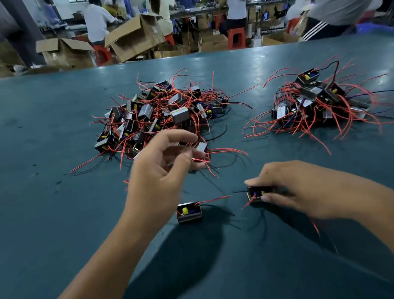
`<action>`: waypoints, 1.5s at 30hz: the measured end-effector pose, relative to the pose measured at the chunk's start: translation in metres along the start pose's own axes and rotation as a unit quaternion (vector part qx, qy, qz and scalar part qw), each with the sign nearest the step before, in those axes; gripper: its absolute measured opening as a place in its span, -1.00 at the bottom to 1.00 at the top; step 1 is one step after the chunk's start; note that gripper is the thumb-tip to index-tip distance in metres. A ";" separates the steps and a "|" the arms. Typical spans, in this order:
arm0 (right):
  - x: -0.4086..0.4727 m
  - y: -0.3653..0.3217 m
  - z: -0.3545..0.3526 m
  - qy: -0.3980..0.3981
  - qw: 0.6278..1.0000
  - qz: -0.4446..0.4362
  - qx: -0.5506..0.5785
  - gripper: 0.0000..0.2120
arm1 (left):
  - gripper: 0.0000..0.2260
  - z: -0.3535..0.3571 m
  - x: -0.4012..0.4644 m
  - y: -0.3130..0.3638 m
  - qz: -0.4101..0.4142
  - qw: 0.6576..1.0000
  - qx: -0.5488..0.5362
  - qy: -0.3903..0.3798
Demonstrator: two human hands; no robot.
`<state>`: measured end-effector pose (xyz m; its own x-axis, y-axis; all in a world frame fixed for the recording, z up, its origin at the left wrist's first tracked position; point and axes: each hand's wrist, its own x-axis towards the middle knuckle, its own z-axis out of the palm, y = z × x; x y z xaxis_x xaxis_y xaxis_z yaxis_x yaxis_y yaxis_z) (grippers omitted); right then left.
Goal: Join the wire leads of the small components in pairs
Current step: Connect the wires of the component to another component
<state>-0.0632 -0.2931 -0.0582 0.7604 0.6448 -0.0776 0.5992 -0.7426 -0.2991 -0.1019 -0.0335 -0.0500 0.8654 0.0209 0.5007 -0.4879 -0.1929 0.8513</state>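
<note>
one component (257, 194) was pinched in the right hand (290, 189), another (189, 212) lay loose on the worktop (53, 209), while the half-open left hand (161, 166) pinched a red lead (201, 160) which could easily be snagged.

A factory assembly floor, a hand-work shop for small electrical parts; the wide bench (46, 129) has a plain teal top and carries two heaps of one repeated part, a left pile (159, 112) and a right pile (318, 100), all trailing red and black leads; behind it, workers (235, 5) sit on red stools (236, 37) along a long table; open cartons (133, 35) stand about the floor.
</note>
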 end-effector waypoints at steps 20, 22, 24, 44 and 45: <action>-0.012 -0.030 -0.014 0.083 0.968 0.077 0.224 -0.69 | -0.82 0.012 -0.011 -0.007 0.067 0.948 0.225 -0.215; -0.011 -0.031 -0.009 0.060 0.979 0.094 0.169 -0.69 | -0.85 0.018 -0.011 -0.008 0.102 0.939 0.254 -0.209; -0.010 -0.032 -0.005 0.046 0.987 0.103 0.115 -0.62 | -0.91 0.022 -0.012 -0.009 0.125 0.933 0.271 -0.202; -0.009 -0.033 -0.011 0.141 0.989 0.016 0.050 -0.73 | -0.95 0.020 -0.015 -0.012 0.028 0.969 0.180 -0.169; -0.009 -0.036 -0.011 0.144 0.987 0.009 0.069 -0.76 | -0.95 0.020 -0.015 -0.011 0.025 0.969 0.177 -0.169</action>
<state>-0.0891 -0.2741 -0.0360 0.8226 0.5379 0.1841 0.5598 -0.7097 -0.4278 -0.1065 -0.0516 -0.0703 0.8593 -0.3073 0.4088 -0.5114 -0.5112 0.6907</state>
